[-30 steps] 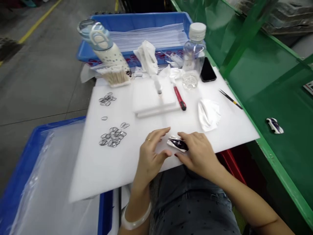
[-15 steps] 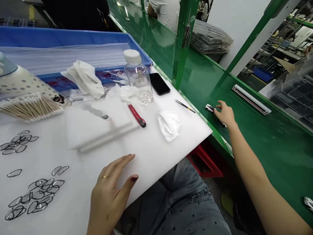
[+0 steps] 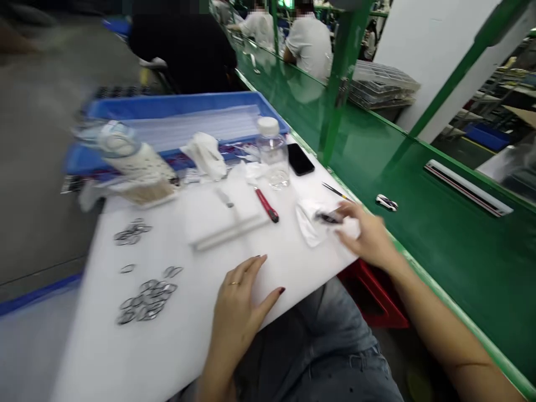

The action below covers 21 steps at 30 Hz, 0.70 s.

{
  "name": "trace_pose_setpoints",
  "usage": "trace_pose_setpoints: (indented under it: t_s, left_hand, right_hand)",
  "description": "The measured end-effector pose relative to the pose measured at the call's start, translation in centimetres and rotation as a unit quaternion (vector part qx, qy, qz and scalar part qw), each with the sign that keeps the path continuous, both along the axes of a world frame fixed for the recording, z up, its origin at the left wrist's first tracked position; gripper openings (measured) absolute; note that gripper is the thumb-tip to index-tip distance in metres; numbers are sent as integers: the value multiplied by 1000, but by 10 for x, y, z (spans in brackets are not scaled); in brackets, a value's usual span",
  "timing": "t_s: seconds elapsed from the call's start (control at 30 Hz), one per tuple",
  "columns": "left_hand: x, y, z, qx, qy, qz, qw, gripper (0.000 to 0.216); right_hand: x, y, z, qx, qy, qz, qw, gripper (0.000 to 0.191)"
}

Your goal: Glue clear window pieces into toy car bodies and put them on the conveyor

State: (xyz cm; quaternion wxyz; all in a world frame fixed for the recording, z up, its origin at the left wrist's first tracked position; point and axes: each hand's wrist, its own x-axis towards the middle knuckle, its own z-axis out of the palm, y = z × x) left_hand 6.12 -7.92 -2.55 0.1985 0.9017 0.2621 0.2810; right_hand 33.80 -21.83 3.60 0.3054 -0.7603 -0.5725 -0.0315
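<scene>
My right hand [image 3: 363,231] grips a small dark toy car [image 3: 329,218], blurred by motion, over the crumpled white cloth [image 3: 309,224] on the white table. A white toy car [image 3: 386,202] sits on the green belt beyond that hand. My left hand [image 3: 243,298] rests near the table's front edge, fingers apart and holding nothing. Ahead of it are a white block [image 3: 221,220] and a red utility knife [image 3: 267,205]. Thin black-rimmed clear lens-like pieces [image 3: 146,300] lie heaped to its left. Tweezers [image 3: 337,191] lie beside the belt.
A clear bottle [image 3: 273,156] and a black phone [image 3: 300,159] stand and lie at the back. Behind are a blue tray [image 3: 176,100], crumpled tissue [image 3: 205,155] and a bundle of cotton swabs [image 3: 151,191]. A green post [image 3: 337,89] rises by the belt [image 3: 460,257]. Co-workers sit farther off.
My right hand has come from the belt back over the table with a dark toy car in it. The view has swung left; my left hand stays open near the table edge.
</scene>
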Motion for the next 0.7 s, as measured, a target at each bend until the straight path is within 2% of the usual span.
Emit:
trace_pose_setpoints:
  t_s: [0.03,0.07,0.1,0.13,0.17,0.2,0.23,0.3,0.37,0.47,0.53,0.63,0.7]
  left_hand:
    - [0,-1,1,-7,0,4,1000,52]
    - [-1,-3,2,-23,-5,7,1000,51]
    - [-3,-5,3,-43,-15,10,999,47]
    - [-5,-9,3,-58,-27,20,998,43]
    - [-7,-14,3,-64,-40,39,996,38]
    - [-8,-19,2,-60,-51,70,994,35]
    - [-9,-25,1,-49,-57,107,991,32]
    - [-8,-34,2,-37,-50,165,984,37]
    - [-6,-38,6,-74,-20,175,982,52]
    - [-10,-28,20,-148,38,147,977,62]
    - [-16,-16,28,-163,57,113,979,63]
    - [-22,0,30,-162,46,10,986,60]
    - [-20,2,27,-167,10,-32,985,54]
  right_hand:
    - [-23,21,0,-24,18,137,990,48]
    - [-43,40,-1,-55,33,251,966,46]
    - [-59,57,-2,-81,42,335,938,44]
    - [-70,73,-2,-97,55,382,918,39]
    - [-77,87,-1,-95,72,387,914,33]
    - [-80,102,2,-74,95,357,926,27]
    - [-80,116,5,-44,121,304,944,24]
    - [-77,145,12,-7,151,197,969,30]
    - [-75,173,18,-50,134,163,976,34]
    - [-76,203,23,-139,98,190,967,19]
    - [-75,210,27,-148,104,204,962,23]
    - [-76,200,31,-104,173,252,946,23]
    - [-80,182,27,-20,286,300,910,17]
